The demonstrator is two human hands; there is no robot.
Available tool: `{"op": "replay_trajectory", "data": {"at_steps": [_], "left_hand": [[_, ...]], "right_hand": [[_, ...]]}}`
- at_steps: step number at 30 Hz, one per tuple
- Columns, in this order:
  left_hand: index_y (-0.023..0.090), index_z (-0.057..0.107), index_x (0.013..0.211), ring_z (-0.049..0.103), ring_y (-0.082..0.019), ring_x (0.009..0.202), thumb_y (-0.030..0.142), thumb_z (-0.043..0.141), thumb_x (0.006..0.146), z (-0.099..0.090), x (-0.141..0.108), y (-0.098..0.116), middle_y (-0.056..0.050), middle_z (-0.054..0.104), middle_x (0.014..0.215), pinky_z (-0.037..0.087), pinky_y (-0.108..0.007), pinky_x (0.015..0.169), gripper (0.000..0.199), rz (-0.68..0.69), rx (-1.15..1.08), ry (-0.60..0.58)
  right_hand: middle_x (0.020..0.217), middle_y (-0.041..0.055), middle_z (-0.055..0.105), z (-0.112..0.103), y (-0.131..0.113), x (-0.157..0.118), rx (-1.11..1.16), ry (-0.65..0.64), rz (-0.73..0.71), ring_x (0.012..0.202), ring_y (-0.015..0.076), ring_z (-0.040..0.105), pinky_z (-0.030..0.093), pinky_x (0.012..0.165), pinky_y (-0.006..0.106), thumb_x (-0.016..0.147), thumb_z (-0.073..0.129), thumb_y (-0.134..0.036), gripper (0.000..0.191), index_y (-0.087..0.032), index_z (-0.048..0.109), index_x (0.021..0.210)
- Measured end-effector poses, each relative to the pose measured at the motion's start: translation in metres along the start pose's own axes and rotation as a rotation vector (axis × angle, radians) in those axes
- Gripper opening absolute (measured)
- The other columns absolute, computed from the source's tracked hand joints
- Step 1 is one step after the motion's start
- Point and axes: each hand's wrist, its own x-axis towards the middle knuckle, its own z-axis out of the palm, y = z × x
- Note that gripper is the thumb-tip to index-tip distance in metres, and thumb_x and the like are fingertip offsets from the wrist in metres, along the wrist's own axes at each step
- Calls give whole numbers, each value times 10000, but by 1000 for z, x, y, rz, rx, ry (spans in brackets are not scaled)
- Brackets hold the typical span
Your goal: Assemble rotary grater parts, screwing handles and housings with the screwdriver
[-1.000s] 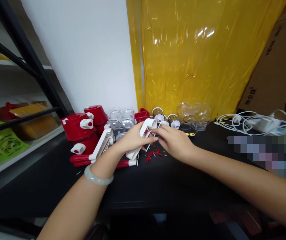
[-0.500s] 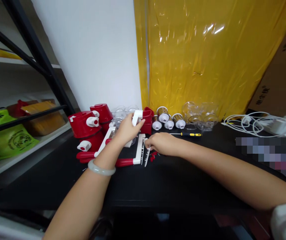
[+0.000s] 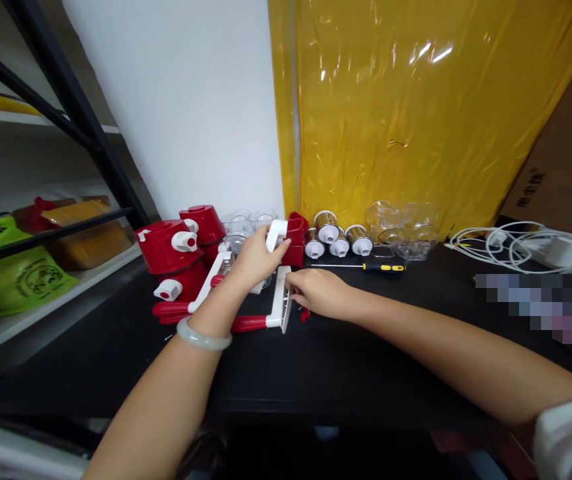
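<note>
My left hand (image 3: 256,259) is closed around a bent white plastic crank arm (image 3: 277,229). The arm's far end meets a red plastic piece (image 3: 295,241); whether the two are joined I cannot tell. Pinched in my right hand (image 3: 319,291) is a thin white strip (image 3: 286,317). It lies along the right side of another white crank arm (image 3: 277,300), which has a red grip (image 3: 249,324) and rests on the table. My right fingers hide the strip's upper part. Small red pieces (image 3: 305,313) lie just beside my right hand.
Red grater bodies (image 3: 159,247) with white knobs stand at the left. Behind my hands are several metal drums (image 3: 326,227) and clear plastic parts (image 3: 411,233). A screwdriver (image 3: 383,267) lies to the right on the black table (image 3: 286,373), with white cables (image 3: 496,247) beyond.
My right hand has moved slightly left, bringing the white strip from a small gap away up against the white crank arm. My left hand keeps its hold in nearly the same place.
</note>
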Motion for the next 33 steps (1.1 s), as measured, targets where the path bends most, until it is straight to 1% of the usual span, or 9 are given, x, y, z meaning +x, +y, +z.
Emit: {"op": "replay_trajectory", "data": {"at_steps": [7, 11, 13, 16, 21, 24, 27, 30, 33], "left_hand": [[172, 598, 1054, 659, -235, 763, 473, 615, 828, 2, -3, 5, -61, 678, 782, 488, -327, 722, 377, -7, 14, 11], [180, 585, 972, 624, -207, 596, 597, 541, 846, 4, -5, 7, -46, 656, 703, 480, -320, 637, 438, -56, -64, -39], [184, 573, 923, 599, -186, 534, 659, 476, 856, 6, -5, 7, -43, 646, 682, 476, -315, 592, 489, -98, -137, -77], [191, 558, 883, 602, -181, 546, 713, 451, 837, 9, -5, 8, -47, 636, 674, 480, -304, 540, 535, -181, -333, -147], [179, 583, 914, 590, -181, 506, 659, 436, 857, 13, -5, 11, -38, 607, 590, 483, -300, 479, 505, -329, -565, -242], [163, 591, 952, 535, -169, 433, 532, 322, 905, 13, -5, 15, -20, 559, 510, 462, -298, 442, 460, -423, -653, -287], [177, 557, 1027, 511, -157, 423, 453, 321, 889, 14, -6, 18, 3, 537, 515, 441, -284, 420, 389, -435, -671, -303], [213, 510, 1093, 527, -155, 445, 458, 403, 856, 18, -10, 19, 17, 555, 573, 429, -270, 399, 357, -394, -656, -320], [225, 520, 1106, 532, -151, 451, 488, 391, 869, 23, -13, 18, 11, 568, 613, 434, -272, 389, 377, -363, -694, -387]], "right_hand": [[812, 41, 640, 6, 2, 0, 50, 55, 36, 765, 155, 600, 350, 641, 248, 820, 620, -143, 42, -170, 587, 821], [803, 45, 663, 2, 6, -1, 98, 48, 32, 734, 150, 606, 372, 648, 249, 804, 639, -146, 27, -168, 629, 814], [763, 43, 668, -4, 10, -1, 125, 67, 46, 696, 143, 609, 385, 649, 250, 826, 611, -145, 48, -165, 649, 803], [753, 36, 683, -16, 16, -3, 215, 144, 76, 693, 131, 624, 409, 666, 241, 836, 598, -130, 80, -161, 670, 823], [743, 21, 684, -31, 24, -6, 300, 151, 81, 668, 118, 613, 415, 652, 239, 830, 629, -152, 56, -165, 681, 847], [785, 27, 678, -40, 24, -8, 250, 285, 34, 712, 127, 590, 409, 683, 260, 854, 604, -179, 73, -170, 676, 868], [870, 48, 662, -46, 20, -10, 115, 414, -104, 812, 154, 553, 396, 753, 292, 883, 574, -199, 114, -173, 675, 930], [961, 77, 637, -43, 16, -11, -102, 425, -169, 884, 187, 510, 354, 764, 323, 916, 533, -217, 172, -187, 679, 1004], [958, 84, 616, -36, 12, -12, -270, 425, -173, 890, 201, 481, 306, 743, 339, 955, 479, -234, 215, -198, 678, 1027]]}}
